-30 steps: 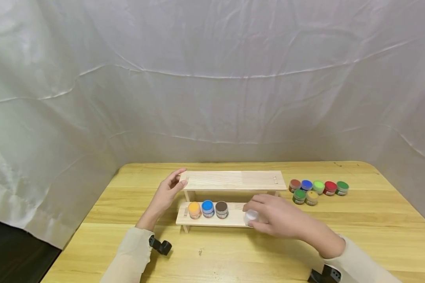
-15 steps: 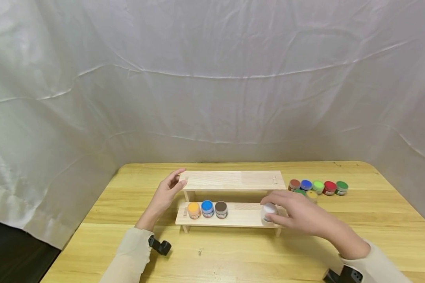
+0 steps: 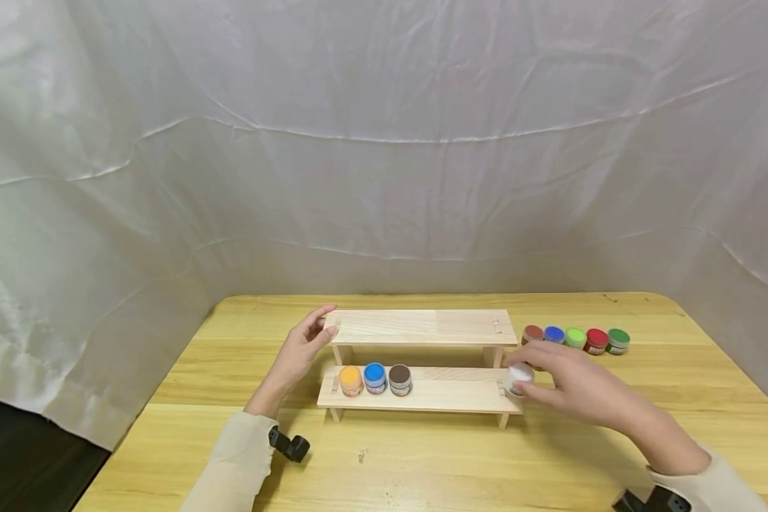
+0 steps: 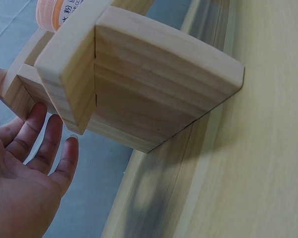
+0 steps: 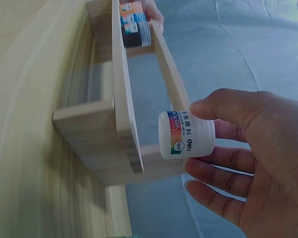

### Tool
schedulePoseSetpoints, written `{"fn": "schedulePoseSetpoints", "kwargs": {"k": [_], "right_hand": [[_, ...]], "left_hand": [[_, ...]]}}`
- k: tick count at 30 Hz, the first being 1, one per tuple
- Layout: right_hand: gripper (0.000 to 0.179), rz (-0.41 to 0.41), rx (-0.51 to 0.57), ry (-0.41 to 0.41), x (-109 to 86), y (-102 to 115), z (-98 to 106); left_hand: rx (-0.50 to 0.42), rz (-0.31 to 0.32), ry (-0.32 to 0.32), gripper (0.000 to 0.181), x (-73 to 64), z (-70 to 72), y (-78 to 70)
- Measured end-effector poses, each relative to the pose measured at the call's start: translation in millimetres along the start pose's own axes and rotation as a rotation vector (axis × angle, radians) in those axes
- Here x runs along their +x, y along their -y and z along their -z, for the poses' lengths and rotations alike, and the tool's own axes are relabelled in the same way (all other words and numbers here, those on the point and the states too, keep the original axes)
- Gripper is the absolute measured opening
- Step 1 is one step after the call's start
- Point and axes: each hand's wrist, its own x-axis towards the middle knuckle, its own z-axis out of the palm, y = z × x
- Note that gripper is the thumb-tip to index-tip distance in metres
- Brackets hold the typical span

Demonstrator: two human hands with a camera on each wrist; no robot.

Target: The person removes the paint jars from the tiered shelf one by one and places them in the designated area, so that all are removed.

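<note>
My right hand [image 3: 576, 384] pinches a white paint jar [image 3: 519, 379] between thumb and fingers at the right end of the lower step of a two-step wooden rack [image 3: 454, 393]. In the right wrist view the labelled jar [image 5: 186, 136] is held above the board, with a gap between them. With thumb on top and fingers behind, my left hand [image 3: 301, 348] grips the left end of the rack's upper step [image 3: 416, 327]. On the lower step's left half stand an orange jar [image 3: 350, 381], a blue jar [image 3: 375, 378] and a dark brown jar [image 3: 400, 380].
Right of the rack, several more paint jars stand on the wooden table [image 3: 422, 462], among them a brown-red jar [image 3: 532, 334], a light green jar [image 3: 575, 337] and a red jar [image 3: 596, 340]. My right hand hides others. A pale curtain [image 3: 384, 178] hangs behind.
My right hand has carried the white jar rightward along the lower step, from right of the brown jar to the step's right end. The left hand keeps its place on the rack.
</note>
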Motion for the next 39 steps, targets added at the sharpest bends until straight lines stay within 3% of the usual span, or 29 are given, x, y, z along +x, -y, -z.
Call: {"fn": "schedulePoseSetpoints", "kwargs": {"k": [21, 39], "right_hand": [[0.030, -0.185, -0.012, -0.001, -25.0, -53, 15], [0.032, -0.264, -0.028, -0.013, -38.5, -92, 18]], "left_hand": [[0.014, -0.007, -0.009, 0.048, -0.9, -0.3, 0.8], [0.012, -0.002, -0.008, 0.048, -1.0, -1.2, 0.3]]}}
